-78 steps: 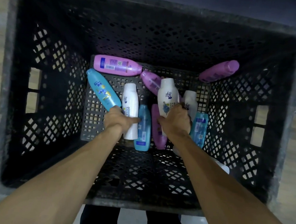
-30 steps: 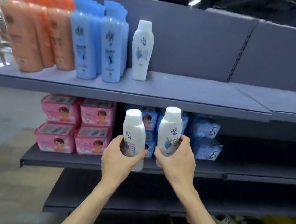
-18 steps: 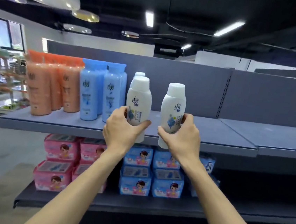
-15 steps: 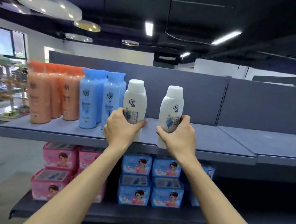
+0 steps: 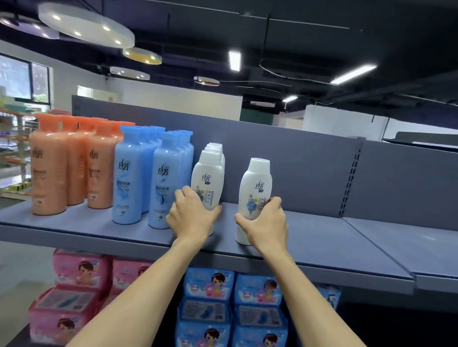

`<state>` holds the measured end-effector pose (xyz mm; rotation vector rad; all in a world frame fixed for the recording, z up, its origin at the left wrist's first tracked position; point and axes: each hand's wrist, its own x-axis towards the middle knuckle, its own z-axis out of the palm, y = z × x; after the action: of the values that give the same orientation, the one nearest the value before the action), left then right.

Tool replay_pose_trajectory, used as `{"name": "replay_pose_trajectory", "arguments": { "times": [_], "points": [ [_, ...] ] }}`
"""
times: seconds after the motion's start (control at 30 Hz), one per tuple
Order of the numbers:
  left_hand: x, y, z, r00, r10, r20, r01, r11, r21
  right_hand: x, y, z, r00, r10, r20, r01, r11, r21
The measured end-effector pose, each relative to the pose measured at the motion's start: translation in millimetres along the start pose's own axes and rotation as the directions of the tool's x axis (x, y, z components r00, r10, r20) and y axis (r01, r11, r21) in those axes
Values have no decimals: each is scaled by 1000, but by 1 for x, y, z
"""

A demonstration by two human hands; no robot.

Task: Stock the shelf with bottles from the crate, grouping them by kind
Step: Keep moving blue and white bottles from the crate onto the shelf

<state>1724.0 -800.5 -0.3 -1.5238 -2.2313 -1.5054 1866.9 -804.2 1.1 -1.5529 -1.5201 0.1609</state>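
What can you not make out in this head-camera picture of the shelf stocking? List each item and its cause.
- Base of the left white bottle: covered by the left hand.
- White bottles behind it: count unclear, front bottle hides them.
- Crate: out of frame.
- Label small print on the right white bottle: too small.

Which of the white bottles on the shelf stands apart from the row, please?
The white bottle gripped by the right hand; the other whites queue behind the left hand's bottle.
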Motion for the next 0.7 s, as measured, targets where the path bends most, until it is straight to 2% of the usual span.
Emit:
{"name": "replay_pose_trajectory", "arguments": {
  "times": [0.27,0.7],
  "points": [
    [10,4,13,999,-23,-22,25,997,74,17,5,13,1000,-11,7,11,999,-32],
    [10,7,16,999,-35,-22,36,996,80,39,1,29,999,4,39,-2,999,-39]
  ]
}}
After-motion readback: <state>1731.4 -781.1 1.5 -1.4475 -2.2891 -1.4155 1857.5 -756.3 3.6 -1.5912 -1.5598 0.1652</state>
